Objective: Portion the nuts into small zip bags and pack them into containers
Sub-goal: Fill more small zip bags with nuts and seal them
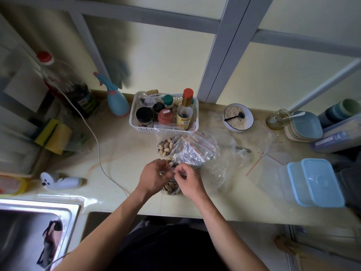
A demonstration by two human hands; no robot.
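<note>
My left hand [154, 176] and my right hand [188, 179] meet over the counter's middle, both pinching the top edge of a small clear zip bag [171, 187] holding nuts; its lower part shows beneath my hands. A second bag of nuts [165, 147] lies farther back. Between them a stack of empty zip bags [193, 148] with red seal lines leans up. Two light blue lidded containers [314, 181] stand at the right, by the front edge.
A white basket [142, 129] of jars and bottles stands at the back. A bowl of oats [237, 117] with a black spoon is right of it. Loose plastic bags [230, 169] lie to the right. A steel sink [35, 227] is front left; a white cable [97, 141] crosses the counter.
</note>
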